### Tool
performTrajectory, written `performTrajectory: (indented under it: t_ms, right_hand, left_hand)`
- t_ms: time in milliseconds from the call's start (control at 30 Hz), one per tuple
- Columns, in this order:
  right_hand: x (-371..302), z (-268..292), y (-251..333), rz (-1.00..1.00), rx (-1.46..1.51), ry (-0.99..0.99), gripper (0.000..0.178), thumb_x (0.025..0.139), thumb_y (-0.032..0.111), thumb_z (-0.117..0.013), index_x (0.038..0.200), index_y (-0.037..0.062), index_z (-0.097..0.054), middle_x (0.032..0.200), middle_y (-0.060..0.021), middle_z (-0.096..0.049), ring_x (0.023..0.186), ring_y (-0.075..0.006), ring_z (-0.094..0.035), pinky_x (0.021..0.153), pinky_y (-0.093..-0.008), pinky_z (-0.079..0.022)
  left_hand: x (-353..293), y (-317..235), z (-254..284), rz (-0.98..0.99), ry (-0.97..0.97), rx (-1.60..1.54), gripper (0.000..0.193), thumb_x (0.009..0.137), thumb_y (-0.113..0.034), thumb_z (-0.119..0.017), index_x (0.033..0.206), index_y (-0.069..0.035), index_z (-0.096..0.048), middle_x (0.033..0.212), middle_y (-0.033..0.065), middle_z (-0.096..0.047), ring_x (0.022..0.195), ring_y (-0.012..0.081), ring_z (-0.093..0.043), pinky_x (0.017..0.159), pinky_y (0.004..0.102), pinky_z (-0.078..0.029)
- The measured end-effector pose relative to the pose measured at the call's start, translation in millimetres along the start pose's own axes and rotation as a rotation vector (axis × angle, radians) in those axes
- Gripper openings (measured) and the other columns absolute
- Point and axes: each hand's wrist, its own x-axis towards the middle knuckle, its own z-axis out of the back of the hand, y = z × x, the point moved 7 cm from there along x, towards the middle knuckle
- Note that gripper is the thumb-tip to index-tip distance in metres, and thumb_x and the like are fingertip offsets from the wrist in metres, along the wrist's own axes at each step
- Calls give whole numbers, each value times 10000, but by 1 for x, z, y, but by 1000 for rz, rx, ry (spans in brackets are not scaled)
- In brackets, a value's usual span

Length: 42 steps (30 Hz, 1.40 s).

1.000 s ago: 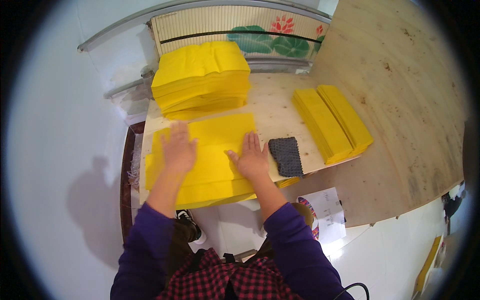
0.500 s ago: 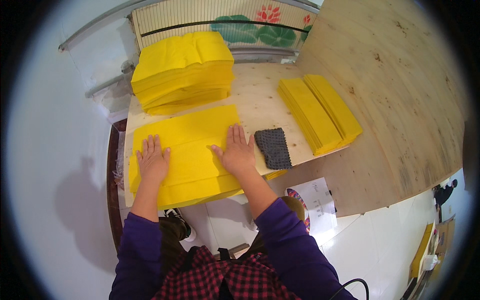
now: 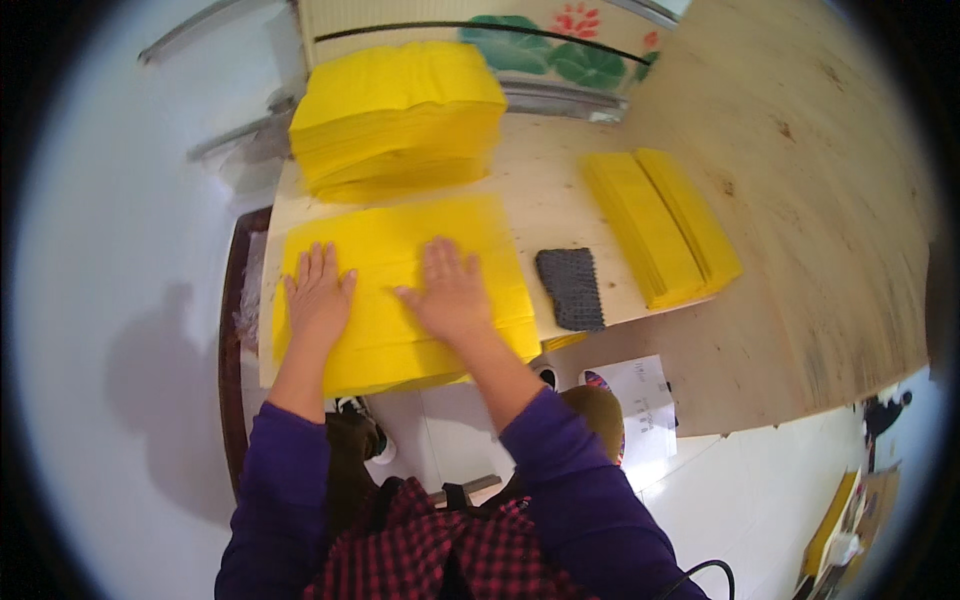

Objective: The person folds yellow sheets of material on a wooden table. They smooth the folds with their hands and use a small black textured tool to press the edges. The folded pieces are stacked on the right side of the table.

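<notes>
Yellow sheets [image 3: 385, 330] lie under and between both hands, at the desk's [image 3: 545, 185] near side; far edge runs past the fingertips, near edge sits back by the wrists. Left hand [image 3: 320, 302]: palm down, fingers extended, gripping nothing. Right hand [image 3: 453, 298]: same, thumb wide; slight blur, can't tell pressure. Flat palms probably keep the layers level. Tall yellow stack [image 3: 400, 115] beyond both hands' fingertips, gray cloth [image 3: 570, 290] right of the right fingers, narrow yellow stacks [image 3: 640, 225] farther right; likely spaced for elbow room.
</notes>
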Motion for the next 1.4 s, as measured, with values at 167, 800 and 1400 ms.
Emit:
performTrajectory:
  t_ms: [167, 800, 1400]
  right_hand:
    - [-3, 7, -37, -54, -68, -17, 833, 939, 619, -351, 1502, 15, -239, 1579, -124, -229, 1476, -238, -160, 1183, -486, -110]
    - [13, 9, 12, 112, -51, -36, 641, 1008, 438, -333, 1491, 21, -273, 1565, -157, -246, 1466, -287, -182, 1176, -506, -121]
    - [-9, 27, -88, 17, -24, -81, 564, 918, 331, -559, 1410, 80, -447, 1508, -163, -348, 1431, -320, -253, 1170, -512, -138]
  left_hand:
    - [5, 26, 0, 51, -8, -30, 623, 1001, -447, -347, 1526, -132, -231, 1594, 95, -195, 1475, 268, -155, 1173, 524, -105]
    - [-2, -32, 27, -96, -58, -6, 594, 1001, -425, -343, 1513, -131, -272, 1589, 70, -222, 1479, 233, -150, 1178, 526, -81]
    - [-24, 102, 8, 329, 79, -53, 609, 1007, -426, -343, 1530, -140, -218, 1592, 98, -198, 1476, 263, -154, 1176, 522, -102]
